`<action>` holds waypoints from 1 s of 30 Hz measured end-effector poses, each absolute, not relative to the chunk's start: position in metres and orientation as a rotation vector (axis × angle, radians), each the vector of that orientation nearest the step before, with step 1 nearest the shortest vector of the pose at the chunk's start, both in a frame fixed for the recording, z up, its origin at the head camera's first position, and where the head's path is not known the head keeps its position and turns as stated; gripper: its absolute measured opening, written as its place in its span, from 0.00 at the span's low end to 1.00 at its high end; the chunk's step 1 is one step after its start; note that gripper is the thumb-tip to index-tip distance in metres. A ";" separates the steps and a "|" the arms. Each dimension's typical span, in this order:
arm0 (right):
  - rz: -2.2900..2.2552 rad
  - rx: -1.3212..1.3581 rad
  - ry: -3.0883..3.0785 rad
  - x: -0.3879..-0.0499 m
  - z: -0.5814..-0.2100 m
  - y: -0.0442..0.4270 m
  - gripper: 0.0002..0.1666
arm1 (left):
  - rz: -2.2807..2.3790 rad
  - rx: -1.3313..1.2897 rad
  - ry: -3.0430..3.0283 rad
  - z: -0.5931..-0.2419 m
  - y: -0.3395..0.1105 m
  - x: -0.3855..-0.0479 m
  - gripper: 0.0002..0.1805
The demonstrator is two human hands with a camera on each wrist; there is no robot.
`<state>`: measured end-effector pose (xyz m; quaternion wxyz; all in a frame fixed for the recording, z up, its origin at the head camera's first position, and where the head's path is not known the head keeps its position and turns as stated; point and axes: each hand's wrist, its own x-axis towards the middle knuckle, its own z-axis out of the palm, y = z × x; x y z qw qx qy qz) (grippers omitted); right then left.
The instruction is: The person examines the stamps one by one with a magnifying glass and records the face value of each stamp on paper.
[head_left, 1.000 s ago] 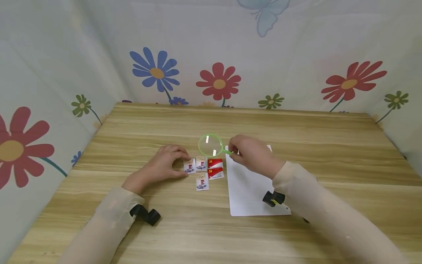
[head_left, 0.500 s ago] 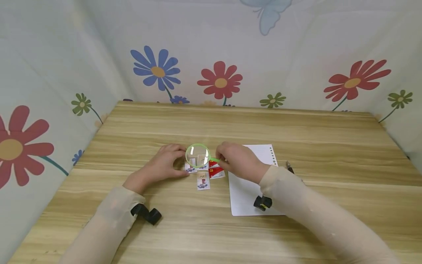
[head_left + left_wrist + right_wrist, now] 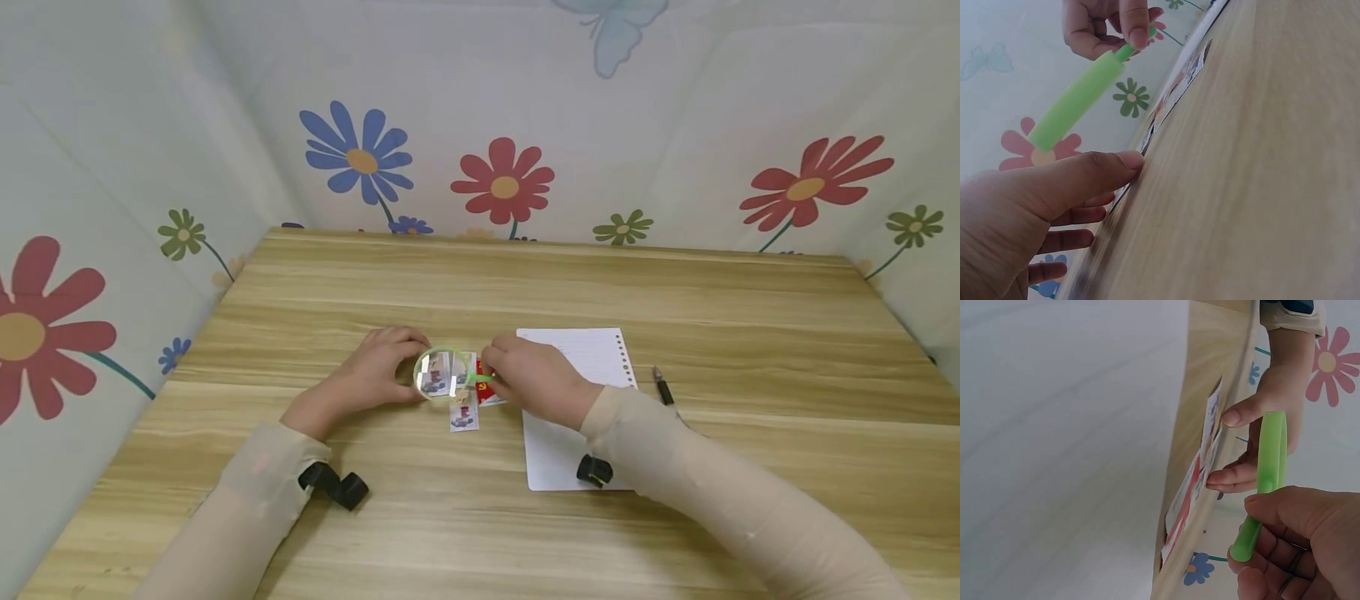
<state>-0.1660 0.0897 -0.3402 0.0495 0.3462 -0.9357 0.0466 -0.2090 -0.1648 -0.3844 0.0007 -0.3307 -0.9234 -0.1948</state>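
My right hand [image 3: 540, 375] pinches the short handle of a green-rimmed magnifying glass [image 3: 441, 375], thumb against curled fingers. Its lens hangs above the left pale stamps, raised off the table in the left wrist view. My left hand [image 3: 367, 375] rests beside the leftmost stamp, thumb and fingertips at its edges, fingers relaxed and spread. Below the lens lies another pale stamp [image 3: 464, 416] with a small printed picture. Red stamps [image 3: 487, 390] lie to the right, partly covered by the right hand. In the right wrist view, the magnifying glass [image 3: 1270, 450] is edge-on.
A white sheet of paper [image 3: 558, 458] with punched holes along its right side lies under the right forearm. A black pen [image 3: 663, 387] lies right of it. The wooden table [image 3: 390, 283] meets a flower-printed cloth [image 3: 645, 125] behind.
My right hand has carried the magnifying glass left and toward me, from behind the stamps to over the left ones. The pen has come into view. My left hand has stayed put.
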 end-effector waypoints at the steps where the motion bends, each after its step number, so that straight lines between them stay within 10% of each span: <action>1: 0.134 1.064 -2.832 -0.166 -0.341 0.090 0.04 | -0.619 -1.040 -2.901 -0.384 -0.165 -0.209 0.30; 30: 0.123 1.070 -2.867 -0.164 -0.335 0.089 0.07 | -0.582 -1.042 -2.920 -0.378 -0.162 -0.208 0.31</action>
